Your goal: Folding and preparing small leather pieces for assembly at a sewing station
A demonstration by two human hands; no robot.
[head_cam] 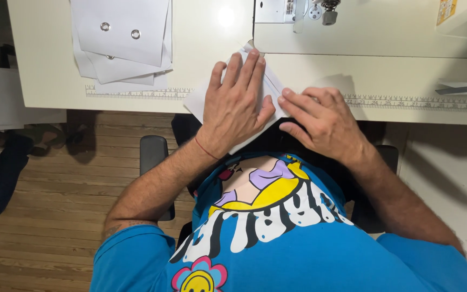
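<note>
Wooden floorboards (55,194) run under a pale cream surface (44,65) that fills the upper part of the view, with a ruler strip (136,93) printed along its near edge. At the top sits the white sewing machine (352,27), its needle part hanging near the middle of the upper edge. The person wears a bright blue printed shirt (298,249) and sits close against the surface edge. On the far left of the surface lies a stack of white fabric pieces (122,40), two metal eyelets showing on the topmost one. A white fabric piece (198,100) lies at the near edge, one corner pointing toward the machine and part of it overhanging the edge. The left hand (233,103) lies flat on this piece, fingers spread and pressing down. The right hand (325,121) rests just beside it, fingertips (285,100) pressing the piece's right edge, not gripping. Scissors (463,88) lie at the far right, well apart from both hands.
</note>
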